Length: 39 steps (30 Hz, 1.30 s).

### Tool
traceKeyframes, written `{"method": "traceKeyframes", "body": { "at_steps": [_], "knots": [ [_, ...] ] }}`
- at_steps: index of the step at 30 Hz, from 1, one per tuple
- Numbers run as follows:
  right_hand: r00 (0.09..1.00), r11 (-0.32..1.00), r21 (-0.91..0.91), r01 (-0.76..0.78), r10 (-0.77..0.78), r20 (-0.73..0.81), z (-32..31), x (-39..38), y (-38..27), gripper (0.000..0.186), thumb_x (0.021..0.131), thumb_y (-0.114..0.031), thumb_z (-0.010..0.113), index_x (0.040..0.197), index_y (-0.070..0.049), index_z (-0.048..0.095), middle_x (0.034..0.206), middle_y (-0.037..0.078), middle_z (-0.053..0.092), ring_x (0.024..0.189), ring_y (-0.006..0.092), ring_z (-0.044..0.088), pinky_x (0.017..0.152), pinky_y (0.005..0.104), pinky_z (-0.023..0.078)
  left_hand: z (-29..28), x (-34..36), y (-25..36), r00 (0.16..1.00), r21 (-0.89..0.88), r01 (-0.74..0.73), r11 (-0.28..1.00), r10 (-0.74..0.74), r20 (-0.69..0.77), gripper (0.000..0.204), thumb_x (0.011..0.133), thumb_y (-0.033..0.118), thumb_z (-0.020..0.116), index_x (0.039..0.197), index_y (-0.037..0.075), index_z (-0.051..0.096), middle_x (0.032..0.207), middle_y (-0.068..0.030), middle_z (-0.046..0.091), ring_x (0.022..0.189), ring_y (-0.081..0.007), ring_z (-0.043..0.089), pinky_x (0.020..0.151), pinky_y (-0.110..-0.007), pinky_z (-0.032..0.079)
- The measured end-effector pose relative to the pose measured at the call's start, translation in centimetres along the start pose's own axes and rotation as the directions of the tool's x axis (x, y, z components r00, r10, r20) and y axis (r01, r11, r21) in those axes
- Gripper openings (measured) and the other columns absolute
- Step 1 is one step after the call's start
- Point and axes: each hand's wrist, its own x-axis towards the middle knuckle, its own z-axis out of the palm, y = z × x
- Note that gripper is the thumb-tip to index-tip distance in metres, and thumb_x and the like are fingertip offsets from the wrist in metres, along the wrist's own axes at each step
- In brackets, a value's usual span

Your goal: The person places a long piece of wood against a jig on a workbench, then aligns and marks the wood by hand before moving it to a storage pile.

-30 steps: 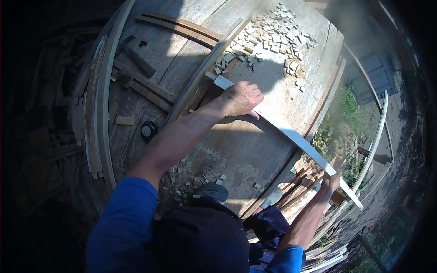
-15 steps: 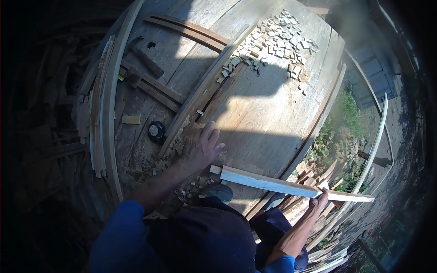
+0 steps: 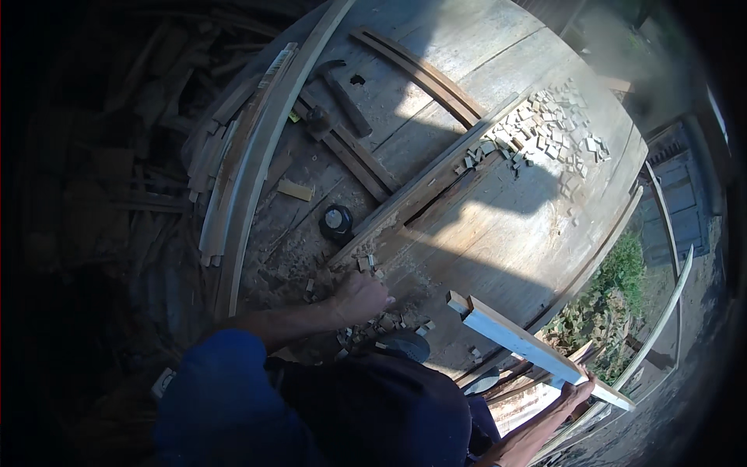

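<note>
My right hand [image 3: 577, 391] grips a long wooden bar [image 3: 525, 346] near its far right end. The bar's other end has a narrower, stepped tip and points toward the workbench [image 3: 498, 257]. My left hand [image 3: 362, 300] is low over the bench with its fingers curled in; what they hold, if anything, is hidden. Just beyond its knuckles lie a few small wood blocks [image 3: 366, 263]. More small offcuts [image 3: 389, 325] are strewn between this hand and my body.
A pile of small wood pieces [image 3: 545, 128] covers the far right bench. A long board [image 3: 436, 175] crosses the middle. Left of it lie a hammer [image 3: 346, 101], a black round tape measure [image 3: 336, 223] and a flat wood piece [image 3: 296, 190]. Long strips [image 3: 253, 167] line the left edge.
My left hand has gone from spread fingers to curled ones, close to the small blocks. The bar in my right hand has tilted, its right end lower. The whole view has shifted.
</note>
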Motion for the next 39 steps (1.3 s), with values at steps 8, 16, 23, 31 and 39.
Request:
{"method": "traceKeyframes", "body": {
  "at_steps": [8, 16, 23, 31, 39],
  "knots": [
    [0.767, 0.984, 0.173, -0.046, -0.076, 0.637, -2.4, 3.5, 1.5, 0.057, 0.094, -0.03, 0.055, 0.143, -0.003, 0.046, 0.129, 0.017, 0.059, 0.121, 0.0294, 0.056, 0.107, 0.0477, 0.042, -9.9, 0.8, 2.7, 0.608, -0.266, -0.51, 0.818, 0.123, -0.785, 0.065, 0.084, 0.055, 0.069, 0.117, 0.0, 0.06, 0.107, -0.0143, 0.062, 0.101, -0.0326, 0.059, 0.092, -0.049, 0.046],
    [0.654, 0.862, 0.368, 0.349, -0.506, 0.563, 8.9, -3.2, -11.5, 0.06, 0.091, -0.021, 0.056, 0.147, -0.004, 0.042, 0.125, 0.017, 0.061, 0.118, 0.0297, 0.059, 0.106, 0.0457, 0.044, -4.4, 4.0, 11.0, 0.848, -0.548, -0.481, 0.685, 0.521, -0.092, 0.098, 0.081, 0.06, 0.071, 0.147, -0.003, 0.035, 0.135, -0.0219, 0.052, 0.122, -0.0364, 0.055, 0.105, -0.05, 0.04],
    [0.345, 0.459, 0.198, 0.866, -0.835, 0.427, 11.8, -14.9, -20.5, 0.062, 0.089, -0.016, 0.054, 0.148, -0.001, 0.041, 0.131, 0.02, 0.058, 0.123, 0.033, 0.055, 0.107, 0.0444, 0.042, -8.4, 9.3, 16.0, 0.707, -0.602, -0.658, 0.453, 0.648, -0.284, 0.091, 0.087, 0.057, 0.066, 0.147, -0.004, 0.035, 0.14, -0.0234, 0.047, 0.126, -0.0392, 0.052, 0.109, -0.047, 0.04],
    [0.053, -0.293, -0.41, 0.864, -0.756, 0.652, 2.1, -18.0, -18.8, 0.065, 0.087, -0.01, 0.053, 0.149, 0.001, 0.039, 0.139, 0.023, 0.054, 0.13, 0.0367, 0.052, 0.109, 0.0428, 0.039, -31.1, 18.2, 13.1, 0.571, -0.579, -0.788, -0.208, 0.104, -0.814, 0.113, 0.084, 0.081, 0.051, 0.147, -0.011, 0.029, 0.144, -0.0296, 0.047, 0.131, -0.0347, 0.05, 0.11, -0.041, 0.039],
    [0.286, -0.574, -0.504, 0.645, -0.43, 0.856, -13.6, -16.3, -8.1, 0.077, 0.075, -0.005, 0.068, 0.146, 0.002, 0.038, 0.132, 0.03, 0.053, 0.124, 0.0486, 0.051, 0.106, 0.0531, 0.04, -23.3, 14.7, 14.2, 0.665, -0.553, -0.672, -0.493, -0.072, -0.743, 0.068, 0.097, 0.051, 0.062, 0.141, 0.003, 0.042, 0.123, -0.0137, 0.056, 0.126, -0.024, 0.051, 0.11, -0.041, 0.041]
  ]
}}
